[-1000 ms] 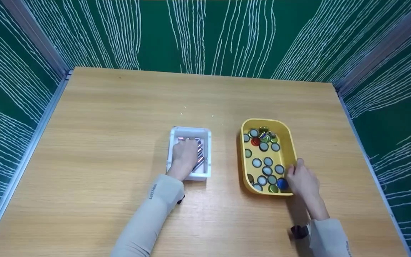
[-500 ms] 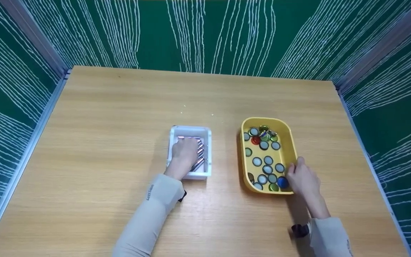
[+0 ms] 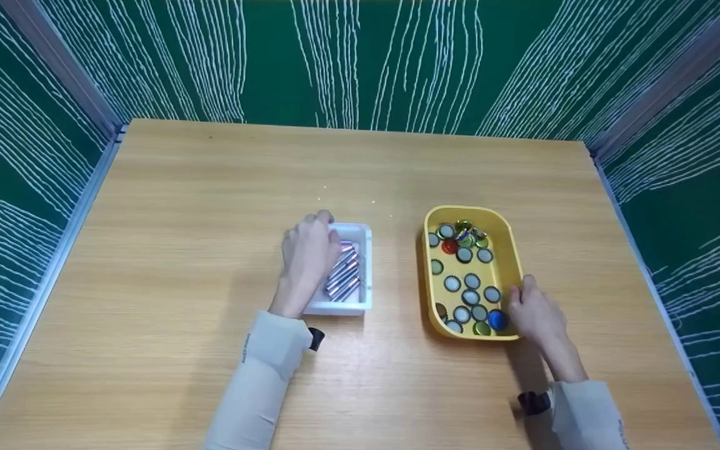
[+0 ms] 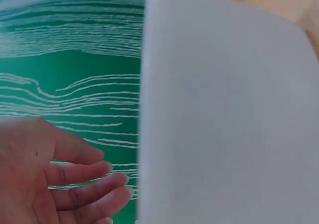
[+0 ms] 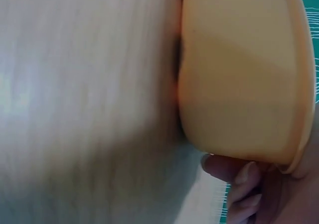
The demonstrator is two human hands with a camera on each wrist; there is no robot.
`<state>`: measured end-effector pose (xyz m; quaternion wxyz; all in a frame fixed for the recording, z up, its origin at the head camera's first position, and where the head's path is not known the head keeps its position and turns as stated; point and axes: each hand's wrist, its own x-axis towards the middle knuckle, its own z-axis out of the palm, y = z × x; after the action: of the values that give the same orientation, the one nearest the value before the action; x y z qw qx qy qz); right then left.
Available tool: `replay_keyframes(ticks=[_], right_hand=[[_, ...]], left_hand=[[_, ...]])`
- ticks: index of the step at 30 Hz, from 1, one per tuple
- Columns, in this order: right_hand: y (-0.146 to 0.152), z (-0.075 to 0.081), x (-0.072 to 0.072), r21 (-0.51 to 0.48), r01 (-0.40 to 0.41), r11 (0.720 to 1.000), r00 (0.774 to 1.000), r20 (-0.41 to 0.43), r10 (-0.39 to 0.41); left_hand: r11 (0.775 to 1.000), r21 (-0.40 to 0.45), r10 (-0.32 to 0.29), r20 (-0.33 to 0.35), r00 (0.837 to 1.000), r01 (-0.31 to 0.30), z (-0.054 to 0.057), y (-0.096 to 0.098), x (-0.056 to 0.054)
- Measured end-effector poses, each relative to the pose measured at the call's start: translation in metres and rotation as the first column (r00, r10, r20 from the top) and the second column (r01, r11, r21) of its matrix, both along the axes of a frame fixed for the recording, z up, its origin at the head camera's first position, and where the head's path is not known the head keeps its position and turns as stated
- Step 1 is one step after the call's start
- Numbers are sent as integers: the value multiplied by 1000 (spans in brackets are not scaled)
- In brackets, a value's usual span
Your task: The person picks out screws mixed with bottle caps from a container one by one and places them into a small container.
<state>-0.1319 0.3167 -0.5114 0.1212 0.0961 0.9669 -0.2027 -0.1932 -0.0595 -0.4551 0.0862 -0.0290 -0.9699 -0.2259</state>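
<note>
My left hand hovers over the left rim of a white bin. In the left wrist view the left hand's fingers are relaxed and slightly bent beside the bin's outer wall, holding nothing. Several shiny silver and purple battery-like cylinders lie slanted side by side in this bin. On the right, a yellow container holds scattered bottle caps, many showing their pale undersides. My right hand grips that container's near right rim, its fingers curled against the outer wall in the right wrist view.
Both containers stand on a wooden table, a hand's width or more apart. Green panels with white wavy lines rise behind it and at both sides. Tiny white specks dot the wood behind the bins.
My left hand has come up out of the white bin to its left rim, uncovering the cylinders. My right hand keeps its grip on the yellow container.
</note>
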Motion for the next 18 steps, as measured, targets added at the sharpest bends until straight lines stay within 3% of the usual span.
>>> replay_keyframes(ticks=[7,12,15,18], right_hand=[[5,12,-3,-110,-76,991,994,67,83],[9,24,-7,-112,-58,992,991,114,71],[9,31,-7,-121,-9,993,998,53,15],[6,37,-6,-143,7,990,996,-86,-19]], left_hand=[[984,162,81,-51,995,-72,14,-20,2],[963,265,59,-69,996,-38,16,-28,3],[955,296,25,-100,995,6,16,-28,4],[954,300,32,-130,991,8,17,-25,6]])
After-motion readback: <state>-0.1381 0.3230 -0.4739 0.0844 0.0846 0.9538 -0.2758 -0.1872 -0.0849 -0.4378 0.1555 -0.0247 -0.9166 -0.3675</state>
